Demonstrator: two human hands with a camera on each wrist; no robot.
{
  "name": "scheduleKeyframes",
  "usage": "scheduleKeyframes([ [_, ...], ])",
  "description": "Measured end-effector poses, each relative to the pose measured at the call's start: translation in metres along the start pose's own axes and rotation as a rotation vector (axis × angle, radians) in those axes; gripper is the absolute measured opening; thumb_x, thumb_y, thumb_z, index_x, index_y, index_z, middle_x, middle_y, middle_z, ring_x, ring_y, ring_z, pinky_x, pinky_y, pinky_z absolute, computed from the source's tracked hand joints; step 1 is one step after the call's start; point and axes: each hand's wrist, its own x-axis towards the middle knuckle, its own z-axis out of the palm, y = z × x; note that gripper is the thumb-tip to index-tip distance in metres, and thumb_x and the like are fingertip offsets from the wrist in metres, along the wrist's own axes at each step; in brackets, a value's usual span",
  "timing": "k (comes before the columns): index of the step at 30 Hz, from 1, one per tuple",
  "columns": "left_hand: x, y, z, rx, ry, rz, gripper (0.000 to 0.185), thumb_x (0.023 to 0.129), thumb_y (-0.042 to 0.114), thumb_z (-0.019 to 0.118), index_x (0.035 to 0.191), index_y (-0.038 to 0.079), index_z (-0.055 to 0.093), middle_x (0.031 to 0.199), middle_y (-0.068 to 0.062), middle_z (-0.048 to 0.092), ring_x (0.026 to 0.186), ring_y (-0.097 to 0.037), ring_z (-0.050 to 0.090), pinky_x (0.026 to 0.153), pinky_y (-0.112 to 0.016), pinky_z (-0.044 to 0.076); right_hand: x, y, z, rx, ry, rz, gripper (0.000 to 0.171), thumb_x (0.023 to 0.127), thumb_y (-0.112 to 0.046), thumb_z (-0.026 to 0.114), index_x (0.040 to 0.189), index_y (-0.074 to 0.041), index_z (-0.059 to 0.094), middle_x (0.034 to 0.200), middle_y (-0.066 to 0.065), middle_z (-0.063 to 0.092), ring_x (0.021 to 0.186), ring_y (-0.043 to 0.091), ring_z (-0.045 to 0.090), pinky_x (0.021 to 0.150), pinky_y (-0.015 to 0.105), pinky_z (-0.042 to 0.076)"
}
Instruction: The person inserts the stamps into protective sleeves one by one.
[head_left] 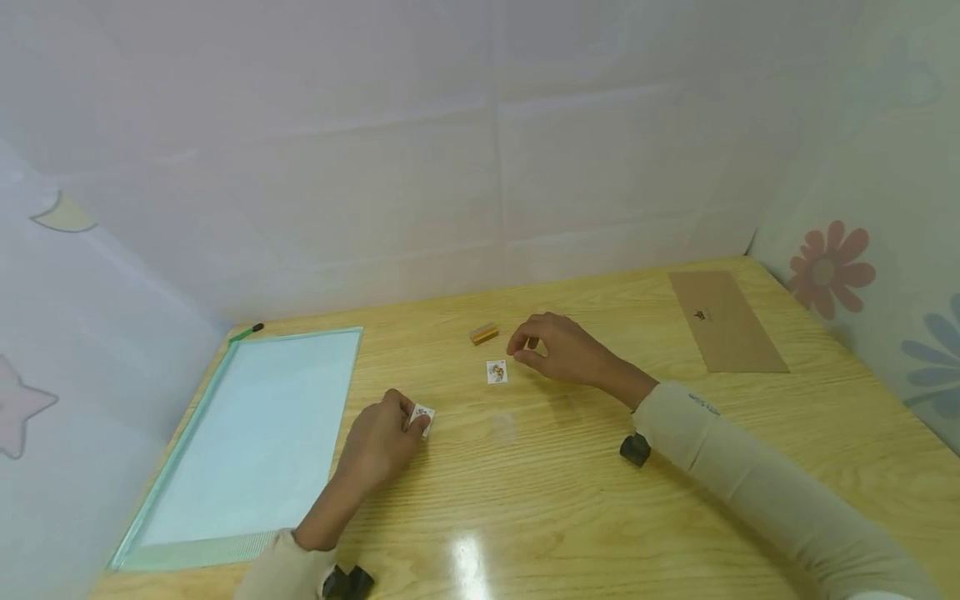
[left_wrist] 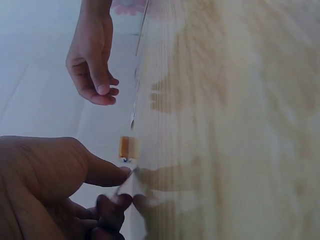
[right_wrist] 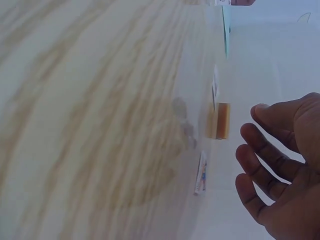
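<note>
My left hand pinches a small white printed card between thumb and fingers, just right of a pale zip pouch. In the left wrist view that card appears edge-on, close over the table. My right hand is raised over the table, fingers loosely bent and apart, with nothing between them. Left of its fingertips lies a small square card with a coloured picture. Just behind that card sits a small orange-brown block. A faint see-through square lies nearer the front.
The pouch has green edging, and a green stick with a black end lies at its far corner. A flat brown paper sheet with a small dark print lies at the back right. Cloth-covered walls bound the wooden table.
</note>
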Motion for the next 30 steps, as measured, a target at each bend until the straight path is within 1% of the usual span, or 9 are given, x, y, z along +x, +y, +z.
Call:
scheduleKeyframes([
  [3,-0.002,0.002,-0.001,0.088,0.024,0.020,0.033,0.099,0.027,0.067,0.110,-0.002,0.057,0.051,-0.001,0.049,0.038,-0.010,0.036,0.038,-0.023,0.029,0.000,0.003,0.001,0.001,-0.018,0.002,0.013,0.097,-0.018,0.070,0.108,-0.012,0.074,0.104,-0.005,0.067,0.091,0.018,0.058,0.094,0.045,0.046],
  [4,-0.002,0.003,-0.002,0.110,0.034,0.029,0.035,0.098,0.027,0.068,0.110,-0.003,0.057,0.050,-0.001,0.048,0.037,-0.010,0.036,0.037,-0.024,0.029,-0.001,0.004,0.002,-0.001,-0.023,0.004,0.013,0.098,-0.018,0.069,0.108,-0.012,0.074,0.105,-0.004,0.067,0.095,0.020,0.058,0.091,0.045,0.046],
  [6,-0.003,0.005,-0.003,0.151,0.059,0.042,0.038,0.098,0.029,0.068,0.112,-0.004,0.056,0.049,0.000,0.046,0.037,-0.011,0.037,0.037,-0.025,0.029,-0.001,0.006,0.002,-0.004,-0.028,0.007,0.013,0.098,-0.018,0.069,0.108,-0.012,0.074,0.108,-0.003,0.067,0.101,0.024,0.058,0.095,0.048,0.043],
  [10,-0.006,0.015,-0.001,0.180,0.156,0.111,0.034,0.096,0.026,0.071,0.109,-0.005,0.062,0.047,0.003,0.044,0.040,-0.013,0.039,0.040,-0.028,0.035,-0.001,0.009,0.005,-0.011,-0.030,0.018,0.012,0.097,-0.019,0.070,0.107,-0.014,0.075,0.113,-0.002,0.066,0.110,0.028,0.056,0.098,0.056,0.038],
  [14,-0.011,0.032,0.010,0.103,0.216,0.187,0.021,0.092,0.025,0.076,0.100,0.006,0.073,0.059,0.008,0.049,0.059,-0.015,0.045,0.064,-0.034,0.044,0.001,0.012,0.009,-0.040,-0.026,0.050,0.013,0.097,-0.025,0.071,0.108,-0.021,0.075,0.122,-0.001,0.063,0.117,0.030,0.050,0.099,0.064,0.032],
  [17,-0.014,0.046,0.021,0.010,0.202,0.210,0.022,0.088,0.028,0.080,0.101,0.011,0.075,0.076,0.004,0.056,0.076,-0.019,0.046,0.076,-0.039,0.038,0.004,0.015,0.015,-0.051,-0.042,0.081,0.018,0.095,-0.033,0.072,0.112,-0.027,0.074,0.133,0.002,0.058,0.125,0.034,0.042,0.099,0.067,0.028],
  [20,-0.017,0.055,0.032,-0.060,0.185,0.222,0.029,0.085,0.030,0.084,0.105,0.012,0.075,0.092,-0.003,0.059,0.087,-0.023,0.046,0.078,-0.042,0.033,0.007,0.018,0.020,-0.045,-0.061,0.104,0.026,0.093,-0.040,0.073,0.117,-0.031,0.072,0.142,0.006,0.051,0.131,0.038,0.035,0.101,0.067,0.026],
  [22,-0.016,0.059,0.038,-0.090,0.183,0.222,0.033,0.082,0.031,0.085,0.108,0.012,0.075,0.096,-0.004,0.060,0.091,-0.023,0.047,0.078,-0.042,0.032,0.008,0.019,0.021,-0.036,-0.064,0.112,0.030,0.092,-0.043,0.073,0.120,-0.032,0.071,0.147,0.009,0.047,0.134,0.040,0.032,0.102,0.068,0.025],
  [30,-0.013,0.063,0.052,-0.046,0.165,0.220,0.042,0.078,0.040,0.086,0.110,0.015,0.077,0.099,0.000,0.063,0.090,-0.020,0.049,0.081,-0.044,0.037,0.008,0.018,0.022,0.015,-0.076,0.132,0.037,0.090,-0.046,0.075,0.125,-0.035,0.070,0.154,0.011,0.040,0.142,0.039,0.026,0.105,0.072,0.020],
])
